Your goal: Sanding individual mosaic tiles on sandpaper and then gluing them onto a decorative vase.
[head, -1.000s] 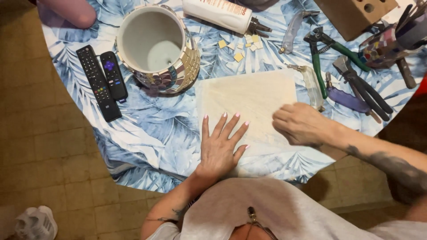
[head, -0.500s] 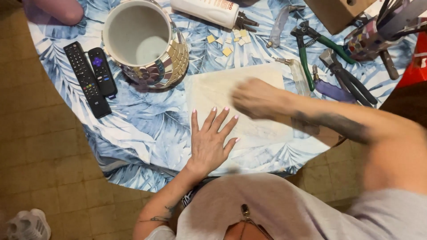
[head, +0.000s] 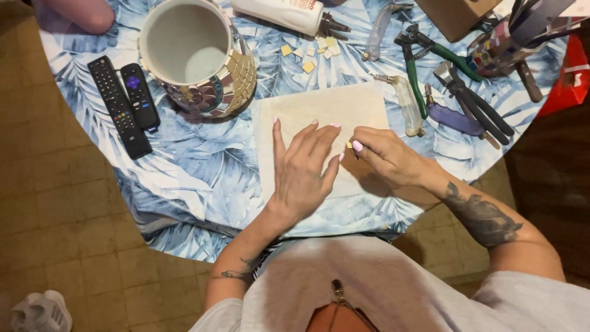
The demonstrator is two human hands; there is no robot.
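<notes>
Two hands over a cream square sheet (head: 319, 117) lying flat on the counter (head: 203, 160), which wears a blue leaf-print cloth. Left hand (head: 301, 172) rests palm down on the sheet, fingers spread, grip apart, holding nothing. Right hand (head: 387, 157) sits just beside it, thumb and forefinger pinched together on a small tan tile piece (head: 349, 145) right above the sheet, near the left fingertips.

Containers, as far as I can read them: a round pot (head: 193, 55) stands upright up-left of the sheet, outer wall covered in small mirror and tan mosaic tiles. Inside is plain pale, and I see nothing in it. A patterned cup (head: 501, 52) at top right holds tool handles sticking out; I can't tell which tools. A cardboard box (head: 455, 15) sits at the top edge, contents hidden.

Loose tan tile chips (head: 307, 55) are scattered between the pot and a white bottle (head: 279, 12) lying on its side. Green-handled nippers (head: 424, 61) and dark-handled pliers (head: 473, 104) lie right of the sheet. Two black remotes (head: 126, 101) lie side by side left of the pot.
</notes>
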